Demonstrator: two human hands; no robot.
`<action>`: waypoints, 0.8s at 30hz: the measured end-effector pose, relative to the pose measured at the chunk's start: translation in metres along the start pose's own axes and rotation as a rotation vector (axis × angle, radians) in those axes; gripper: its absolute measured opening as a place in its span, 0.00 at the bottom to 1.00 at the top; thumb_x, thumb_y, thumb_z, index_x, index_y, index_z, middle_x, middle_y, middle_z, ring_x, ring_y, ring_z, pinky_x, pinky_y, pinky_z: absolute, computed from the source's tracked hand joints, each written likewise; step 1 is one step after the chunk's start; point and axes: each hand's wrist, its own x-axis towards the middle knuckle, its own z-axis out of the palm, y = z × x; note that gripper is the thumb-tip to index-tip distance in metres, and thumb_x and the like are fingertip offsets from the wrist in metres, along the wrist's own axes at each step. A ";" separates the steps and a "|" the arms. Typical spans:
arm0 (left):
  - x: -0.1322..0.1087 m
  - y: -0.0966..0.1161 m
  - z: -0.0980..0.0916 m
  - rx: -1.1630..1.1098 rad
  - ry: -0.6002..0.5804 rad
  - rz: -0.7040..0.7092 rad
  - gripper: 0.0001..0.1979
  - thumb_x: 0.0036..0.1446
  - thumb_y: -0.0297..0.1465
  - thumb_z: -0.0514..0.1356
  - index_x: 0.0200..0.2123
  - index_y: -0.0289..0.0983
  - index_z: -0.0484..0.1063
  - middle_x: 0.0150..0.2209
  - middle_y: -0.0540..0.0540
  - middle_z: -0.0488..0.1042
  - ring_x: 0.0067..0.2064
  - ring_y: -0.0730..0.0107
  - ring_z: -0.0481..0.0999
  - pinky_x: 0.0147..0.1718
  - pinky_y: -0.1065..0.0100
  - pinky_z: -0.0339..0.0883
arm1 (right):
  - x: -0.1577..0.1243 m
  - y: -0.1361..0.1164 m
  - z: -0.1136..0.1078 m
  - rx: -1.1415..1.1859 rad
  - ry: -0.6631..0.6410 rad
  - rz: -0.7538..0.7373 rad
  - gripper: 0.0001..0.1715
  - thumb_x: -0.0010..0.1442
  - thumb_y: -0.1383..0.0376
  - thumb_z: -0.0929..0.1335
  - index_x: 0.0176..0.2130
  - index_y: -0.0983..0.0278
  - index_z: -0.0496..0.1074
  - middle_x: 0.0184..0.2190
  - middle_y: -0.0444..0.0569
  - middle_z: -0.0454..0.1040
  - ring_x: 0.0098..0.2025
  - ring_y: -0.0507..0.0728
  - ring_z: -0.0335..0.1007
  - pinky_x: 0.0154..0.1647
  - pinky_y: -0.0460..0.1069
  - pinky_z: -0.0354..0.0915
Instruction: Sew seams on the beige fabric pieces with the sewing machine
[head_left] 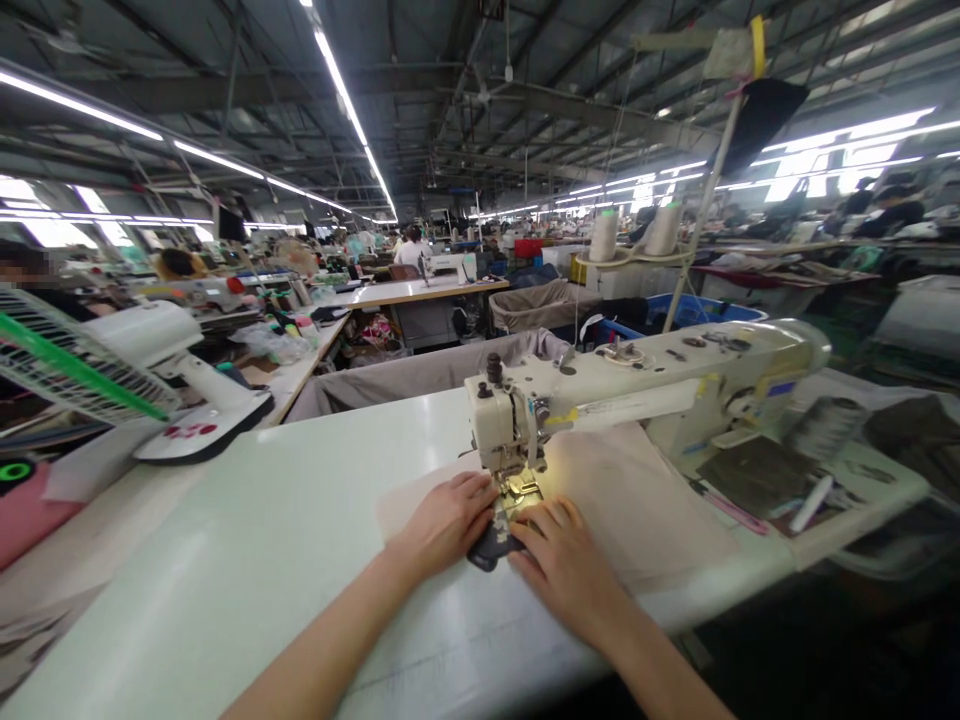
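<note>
A cream sewing machine stands on a white table. Its needle area is lit. A small dark camouflage fabric piece lies under the presser foot. My left hand lies flat with its fingers pressed on the left side of the piece. My right hand presses on the piece from the right, fingers stretched toward the needle. A pale beige cloth lies under the machine arm.
A white and green desk fan stands at the left. Two thread cones sit on a stand behind the machine. Grey fabric bins lie beyond the table. Dark fabric pieces rest at the right. Other workers sit at tables far back.
</note>
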 end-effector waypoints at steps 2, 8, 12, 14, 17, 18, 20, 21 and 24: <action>0.000 0.003 -0.002 -0.012 -0.006 -0.012 0.15 0.69 0.30 0.53 0.54 0.38 0.73 0.54 0.39 0.75 0.56 0.56 0.74 0.56 0.55 0.71 | -0.002 -0.001 0.002 0.011 0.009 0.001 0.12 0.67 0.64 0.70 0.51 0.61 0.74 0.49 0.51 0.75 0.53 0.64 0.68 0.64 0.67 0.55; 0.005 0.004 -0.015 -0.103 -0.066 -0.109 0.18 0.66 0.28 0.52 0.54 0.39 0.76 0.53 0.42 0.77 0.54 0.57 0.74 0.57 0.54 0.69 | -0.006 0.003 0.008 0.028 0.077 -0.019 0.11 0.69 0.66 0.68 0.51 0.61 0.73 0.49 0.52 0.75 0.53 0.63 0.69 0.63 0.67 0.56; 0.006 -0.011 -0.022 -0.309 -0.079 -0.191 0.23 0.61 0.21 0.49 0.54 0.39 0.76 0.54 0.45 0.78 0.56 0.63 0.74 0.60 0.59 0.67 | -0.007 0.008 0.007 0.030 0.185 -0.035 0.10 0.70 0.67 0.64 0.50 0.63 0.73 0.48 0.53 0.75 0.51 0.62 0.70 0.60 0.64 0.60; 0.002 -0.014 -0.027 -0.295 -0.095 -0.197 0.23 0.60 0.20 0.50 0.53 0.39 0.75 0.54 0.45 0.78 0.56 0.63 0.75 0.59 0.60 0.67 | -0.009 0.011 0.006 0.047 0.249 -0.038 0.11 0.71 0.67 0.63 0.49 0.63 0.72 0.47 0.53 0.75 0.50 0.62 0.70 0.57 0.62 0.62; -0.008 -0.006 -0.038 0.012 -0.269 -0.318 0.13 0.66 0.28 0.54 0.47 0.38 0.77 0.50 0.41 0.78 0.53 0.59 0.76 0.53 0.59 0.71 | -0.012 0.016 0.006 0.105 0.342 -0.018 0.12 0.71 0.68 0.62 0.49 0.62 0.73 0.46 0.53 0.75 0.49 0.61 0.70 0.54 0.60 0.64; -0.012 -0.001 -0.042 0.122 -0.335 -0.394 0.12 0.67 0.31 0.54 0.45 0.37 0.77 0.48 0.39 0.78 0.51 0.56 0.77 0.50 0.58 0.72 | -0.015 0.017 0.005 0.131 0.360 -0.011 0.13 0.71 0.69 0.62 0.50 0.62 0.73 0.45 0.53 0.75 0.49 0.61 0.70 0.53 0.59 0.65; -0.021 0.011 -0.049 0.255 -0.424 -0.533 0.13 0.69 0.32 0.53 0.43 0.34 0.76 0.44 0.36 0.78 0.47 0.52 0.80 0.45 0.56 0.74 | -0.019 0.017 0.004 0.187 0.363 -0.017 0.16 0.69 0.72 0.61 0.50 0.61 0.73 0.45 0.53 0.75 0.49 0.61 0.70 0.52 0.58 0.66; -0.025 0.016 -0.052 0.274 -0.441 -0.577 0.13 0.69 0.32 0.52 0.43 0.32 0.76 0.42 0.35 0.78 0.46 0.51 0.80 0.43 0.55 0.74 | -0.022 0.016 0.003 0.215 0.352 -0.033 0.18 0.68 0.74 0.60 0.50 0.61 0.73 0.45 0.52 0.75 0.49 0.61 0.70 0.52 0.57 0.66; -0.036 0.028 -0.056 0.289 -0.472 -0.654 0.14 0.69 0.30 0.50 0.44 0.30 0.75 0.40 0.34 0.79 0.44 0.48 0.81 0.40 0.55 0.74 | -0.030 0.011 -0.002 0.273 0.292 -0.106 0.24 0.63 0.79 0.59 0.49 0.60 0.75 0.43 0.51 0.73 0.47 0.60 0.68 0.50 0.57 0.66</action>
